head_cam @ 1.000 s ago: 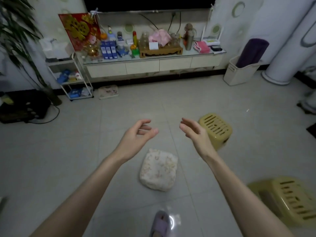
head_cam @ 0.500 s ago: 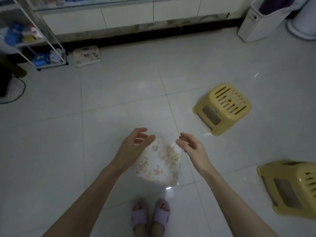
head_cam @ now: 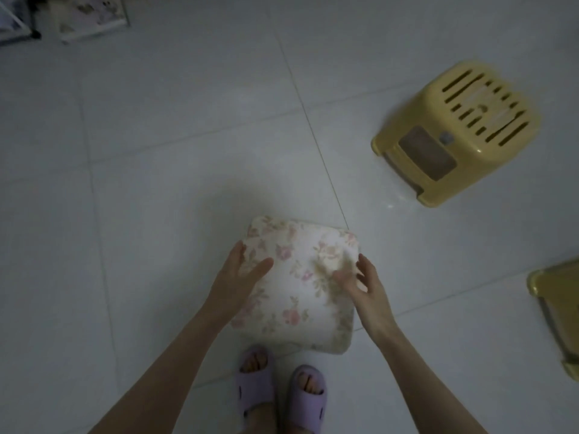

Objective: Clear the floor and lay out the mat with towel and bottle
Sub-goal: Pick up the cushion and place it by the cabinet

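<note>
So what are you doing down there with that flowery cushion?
A person in purple slippers bends over a floral cushion lying on the tiled floor. The left hand touches its left edge and the right hand its right edge, probably to pick it up. A yellow plastic stool stands to the right, a second stool at the picture's edge.

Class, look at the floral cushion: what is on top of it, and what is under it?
On top: the left hand and right hand touch the cushion, one at each side. Around it lies tiled floor; what it covers is hidden.
</note>
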### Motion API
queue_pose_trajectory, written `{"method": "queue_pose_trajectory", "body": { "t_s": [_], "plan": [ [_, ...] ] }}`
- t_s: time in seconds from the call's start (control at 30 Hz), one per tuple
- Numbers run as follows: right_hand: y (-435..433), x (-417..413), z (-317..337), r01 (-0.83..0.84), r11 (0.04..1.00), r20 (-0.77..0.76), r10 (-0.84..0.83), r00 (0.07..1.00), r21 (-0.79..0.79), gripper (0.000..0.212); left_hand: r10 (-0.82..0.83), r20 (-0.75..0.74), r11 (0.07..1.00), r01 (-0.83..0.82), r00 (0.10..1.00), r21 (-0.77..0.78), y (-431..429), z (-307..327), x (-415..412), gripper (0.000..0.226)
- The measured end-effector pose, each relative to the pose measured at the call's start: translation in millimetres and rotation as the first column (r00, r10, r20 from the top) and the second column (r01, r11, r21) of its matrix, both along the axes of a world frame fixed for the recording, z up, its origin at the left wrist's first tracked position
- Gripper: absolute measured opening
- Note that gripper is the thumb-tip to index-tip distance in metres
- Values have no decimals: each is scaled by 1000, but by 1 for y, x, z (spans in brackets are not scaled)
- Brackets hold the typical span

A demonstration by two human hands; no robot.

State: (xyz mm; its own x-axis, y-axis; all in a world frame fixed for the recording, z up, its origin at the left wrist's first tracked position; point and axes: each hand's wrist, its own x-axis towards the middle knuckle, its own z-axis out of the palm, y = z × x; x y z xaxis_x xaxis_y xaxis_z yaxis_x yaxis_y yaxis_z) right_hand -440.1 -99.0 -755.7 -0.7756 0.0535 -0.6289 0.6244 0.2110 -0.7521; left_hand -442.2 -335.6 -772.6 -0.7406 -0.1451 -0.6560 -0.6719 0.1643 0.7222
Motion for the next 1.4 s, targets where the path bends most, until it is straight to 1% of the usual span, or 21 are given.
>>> {"method": "queue_pose_trajectory", "body": {
  "t_s": [0.07, 0.13, 0.17, 0.2, 0.27, 0.33, 0.4, 0.47, 0.53, 0.63, 0.77, 0.9, 1.0, 1.1, 1.2, 1.3, 1.4],
  "plan": [
    [1, 2, -26, 27, 1000, -1, -27, 1000, -2, 107, -6, 25, 1000, 6, 1000, -21, -1, -29, 2, 119],
    [3, 4, -55, 52, 999, 15, -52, 999, 13, 123, 16, 15, 1000, -16, 1000, 15, -4, -62, 5, 124],
    [3, 3, -70, 57, 998, 24, -57, 998, 19, 127, 24, 14, 999, -24, 1000, 23, -5, -77, 6, 124],
    [3, 2, -83, 58, 998, 29, -59, 998, 27, 126, 30, 15, 999, -31, 999, 21, -7, -89, 7, 124],
    [5, 0, -106, 64, 997, 22, -65, 998, 39, 115, 45, 4, 998, -45, 999, 32, -12, -110, 9, 121],
    [8, -1, -125, 82, 996, -6, -82, 997, 40, 106, 39, -35, 999, -38, 999, 34, -17, -125, 12, 109],
    [11, -3, -138, 122, 992, -23, -121, 992, 24, 98, 44, -72, 998, -41, 996, 51, -20, -133, 10, 82],
    [12, -3, -145, 165, 986, -22, -165, 986, -28, 87, 71, -83, 993, -63, 994, 105, -22, -137, 8, 55],
    [10, -3, -145, 181, 981, -25, -183, 983, -63, 80, 110, -78, 981, -96, 991, 167, -22, -136, 9, 48],
    [4, -6, -128, 184, 980, -32, -187, 982, -77, 76, 168, -62, 966, -152, 984, 207, -24, -120, 11, 51],
    [-5, -16, -71, 145, 986, -44, -148, 988, -78, 74, 212, -68, 958, -194, 975, 213, -34, -63, 16, 52],
    [-20, -30, 29, 94, 992, -45, -98, 994, -85, 75, 251, -79, 948, -228, 965, 222, -51, 40, 13, 57],
    [-38, -44, 128, 49, 993, -44, -54, 998, -108, 75, 280, -85, 943, -257, 956, 211, -68, 143, 12, 57],
    [-60, -62, 226, -19, 992, -78, 9, 997, -124, 72, 314, -119, 935, -285, 942, 210, -90, 239, 9, 59],
    [-90, -82, 315, -94, 986, -105, 80, 991, -136, 71, 379, -158, 918, -348, 912, 192, -112, 325, 8, 60],
    [-125, -104, 381, -173, 976, -148, 153, 977, -134, 66, 437, -202, 897, -406, 877, 177, -139, 385, 0, 62],
    [-164, -131, 424, -242, 958, -176, 214, 961, -156, 59, 482, -228, 874, -446, 846, 193, -171, 425, -15, 62]
  ]
}}
